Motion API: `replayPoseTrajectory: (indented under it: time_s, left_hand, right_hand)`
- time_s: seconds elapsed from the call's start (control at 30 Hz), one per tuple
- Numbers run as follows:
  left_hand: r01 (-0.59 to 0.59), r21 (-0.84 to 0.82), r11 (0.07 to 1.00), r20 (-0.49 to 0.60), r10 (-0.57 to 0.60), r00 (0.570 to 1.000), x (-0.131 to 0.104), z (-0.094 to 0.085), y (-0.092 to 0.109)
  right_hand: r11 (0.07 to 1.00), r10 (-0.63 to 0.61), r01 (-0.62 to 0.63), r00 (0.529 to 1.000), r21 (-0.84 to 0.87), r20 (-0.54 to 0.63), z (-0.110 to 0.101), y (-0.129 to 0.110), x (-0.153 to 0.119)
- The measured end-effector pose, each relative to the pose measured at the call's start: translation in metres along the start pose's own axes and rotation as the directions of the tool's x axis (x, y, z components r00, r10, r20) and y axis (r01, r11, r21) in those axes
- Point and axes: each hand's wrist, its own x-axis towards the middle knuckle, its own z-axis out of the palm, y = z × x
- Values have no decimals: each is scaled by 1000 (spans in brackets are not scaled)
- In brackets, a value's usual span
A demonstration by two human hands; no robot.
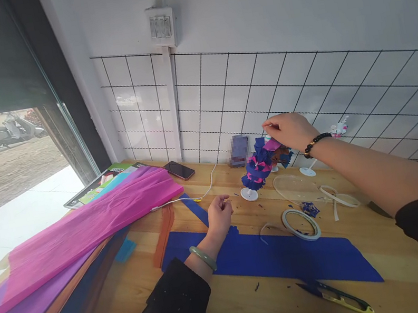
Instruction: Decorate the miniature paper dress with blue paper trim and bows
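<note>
A blue and pink paper decoration (257,168) stands upright on a small white round base at the back of the table. My right hand (288,130) is at its top, fingers pinched together; what they hold, if anything, is too small to make out. Lower down, my left hand (219,216) hovers near the edge of a long blue paper sheet (273,255), thumb and fingers close together, their content hidden. A roll of tape (301,225) lies on the blue sheet's far edge. Yellow-and-black scissors (337,298) rest in front of it.
Pink paper (92,226) lies over purple, orange and blue sheets on the left. A phone (180,170) and white cable (213,180) are at the back. Another white stand (308,171) and a clear loop (294,188) are on the right. The wall (213,86) borders the wooden table (234,307).
</note>
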Motion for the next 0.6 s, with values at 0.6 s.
replayPoseTrajectory:
  time_s: [0.6]
  left_hand:
    - [10, 2, 1000, 12, -10, 1000, 0, 0, 0]
  right_hand:
    - [1000, 16, -15, 996, -15, 88, 6, -4, -1]
